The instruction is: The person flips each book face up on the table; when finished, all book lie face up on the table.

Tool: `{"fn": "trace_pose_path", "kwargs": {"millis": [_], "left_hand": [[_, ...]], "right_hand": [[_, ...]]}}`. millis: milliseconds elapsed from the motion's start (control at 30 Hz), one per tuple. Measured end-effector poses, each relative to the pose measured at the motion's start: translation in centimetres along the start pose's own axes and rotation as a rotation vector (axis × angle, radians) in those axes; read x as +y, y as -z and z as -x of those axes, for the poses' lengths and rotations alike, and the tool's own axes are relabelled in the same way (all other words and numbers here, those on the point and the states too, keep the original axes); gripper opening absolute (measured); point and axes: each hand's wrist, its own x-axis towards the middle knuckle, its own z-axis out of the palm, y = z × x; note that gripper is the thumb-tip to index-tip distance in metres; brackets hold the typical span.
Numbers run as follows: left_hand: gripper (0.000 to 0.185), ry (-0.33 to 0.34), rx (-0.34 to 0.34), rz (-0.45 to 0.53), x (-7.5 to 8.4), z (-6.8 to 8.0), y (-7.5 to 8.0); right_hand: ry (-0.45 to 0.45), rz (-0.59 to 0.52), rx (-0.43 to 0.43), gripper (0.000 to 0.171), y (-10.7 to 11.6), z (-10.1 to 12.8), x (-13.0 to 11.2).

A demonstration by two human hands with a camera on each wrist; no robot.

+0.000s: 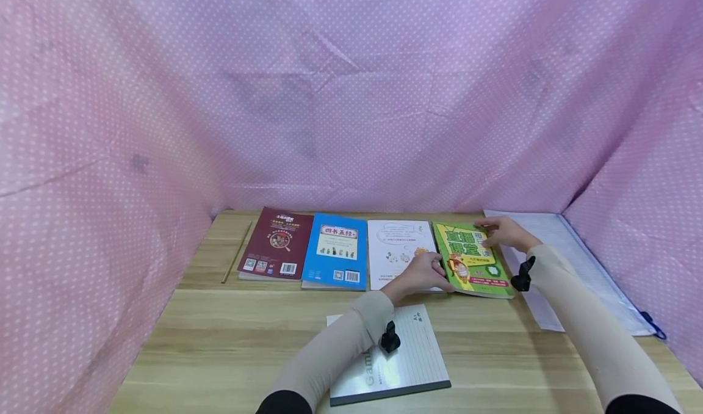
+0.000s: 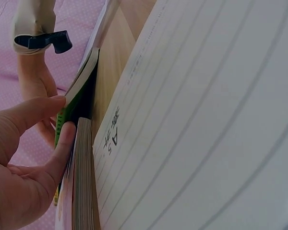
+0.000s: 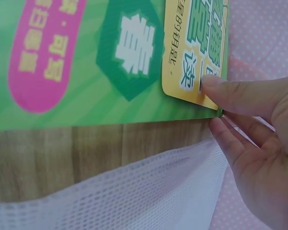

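Observation:
A green book (image 1: pixel 467 267) with a yellow title panel is held between both hands at the right end of a row of books. My left hand (image 1: pixel 420 273) pinches its left side near the front corner, thumb and finger right at the edge in the left wrist view. On the far right edge, my right hand (image 1: pixel 508 232) grips it with the thumb on the cover (image 3: pixel 134 48) and fingers underneath. Seen from the left wrist, the book is tilted, with a dark gap beneath. A white book (image 1: pixel 392 243) lies just left of it, partly covered by my left hand.
A blue book (image 1: pixel 336 267) and a maroon book (image 1: pixel 277 252) continue the row leftward, with a thin stick (image 1: pixel 236 252) beyond. A lined A5 notebook (image 1: pixel 417 347) lies in front, under my left forearm. A white mesh pouch (image 1: pixel 582 261) lies at right. Pink dotted cloth (image 1: pixel 340 127) surrounds the wooden table.

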Motion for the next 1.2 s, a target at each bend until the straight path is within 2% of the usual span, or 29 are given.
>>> {"fn": "trace_pose_path", "kwargs": {"millis": [500,600,733,833,967,1200], "left_hand": [[0.083,0.000,0.027,-0.090,0.4,-0.6,-0.5],[0.080,-0.006,0.026,-0.091,0.7,-0.3,-0.6],[0.066,-0.019,0.013,-0.093,1.0,0.1,-0.6],[0.067,-0.005,0.006,-0.104,1.2,0.3,-0.5],[0.082,0.019,-0.004,-0.105,1.2,0.5,-0.5],[0.082,0.033,-0.009,-0.089,1.2,0.4,-0.5]], "right_hand": [[0.000,0.050,-0.024,0.068,0.6,-0.5,-0.2],[-0.015,0.040,-0.024,0.068,0.5,-0.5,-0.2],[-0.025,0.035,-0.023,0.069,0.4,-0.5,-0.2],[-0.026,0.035,-0.027,0.069,0.3,-0.5,-0.3],[-0.036,0.031,-0.028,0.068,0.2,-0.4,-0.3],[-0.022,0.030,-0.017,0.067,0.1,-0.3,-0.2]]}}
